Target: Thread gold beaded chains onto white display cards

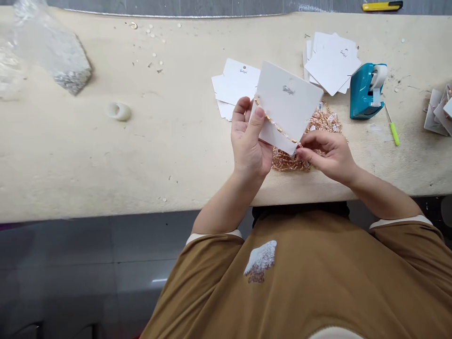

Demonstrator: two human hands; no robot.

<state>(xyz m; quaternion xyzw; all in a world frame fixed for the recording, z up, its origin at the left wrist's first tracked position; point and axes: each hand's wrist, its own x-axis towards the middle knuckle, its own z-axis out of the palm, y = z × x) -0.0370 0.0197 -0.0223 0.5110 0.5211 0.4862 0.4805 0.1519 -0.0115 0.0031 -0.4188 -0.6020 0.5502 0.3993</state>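
My left hand (249,139) grips a white display card (287,106) by its left edge, thumb pressed on the front. A thin gold bead chain (278,128) runs slantwise across the card's lower part. My right hand (326,155) pinches the chain's end at the card's bottom corner. Under both hands lies a heap of rose-gold chains (318,127) on the beige table (141,141).
Stacks of blank white cards lie behind (235,84) and at the back right (332,61). A teal tape dispenser (367,89) and a green-handled tool (393,132) stand to the right. A clear plastic bag (45,47) and a small tape roll (120,111) are on the left.
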